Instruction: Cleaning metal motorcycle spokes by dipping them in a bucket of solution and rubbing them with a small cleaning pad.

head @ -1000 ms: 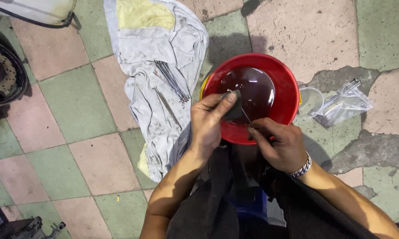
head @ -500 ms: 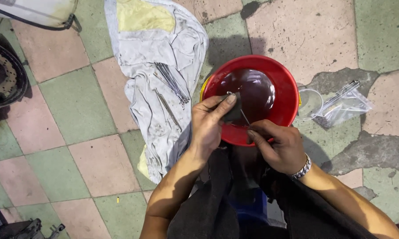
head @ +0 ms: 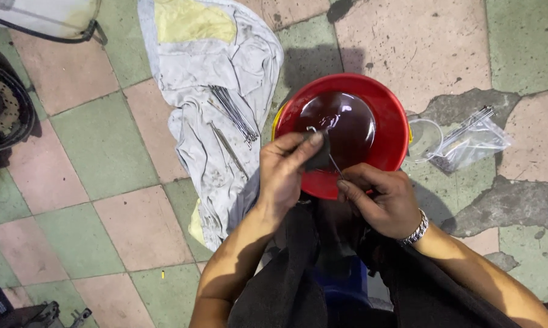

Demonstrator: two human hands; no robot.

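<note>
We pinch dark pad [head: 318, 152] in left hand [head: 286, 173], right hand [head: 377, 200] gripping spoke [head: 333, 163] over red basin [head: 395, 121]; wipe along length, steady.

Both hands drawn close together, forearms angled inward

Left hand [head: 286, 173] has thumb and fingers [head: 310, 141] pinched shut; right hand [head: 380, 200] is curled tight, fingertips facing the left, a metal band at its wrist

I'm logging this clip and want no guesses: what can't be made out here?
Head view only:
- Dark pad: mostly covered by left hand.
- Thin spoke: lower end hidden in right hand.
- Red bowl: near rim behind both hands.
- Wheel: cut off at left edge.
- Clear bag: contents too small.
</note>
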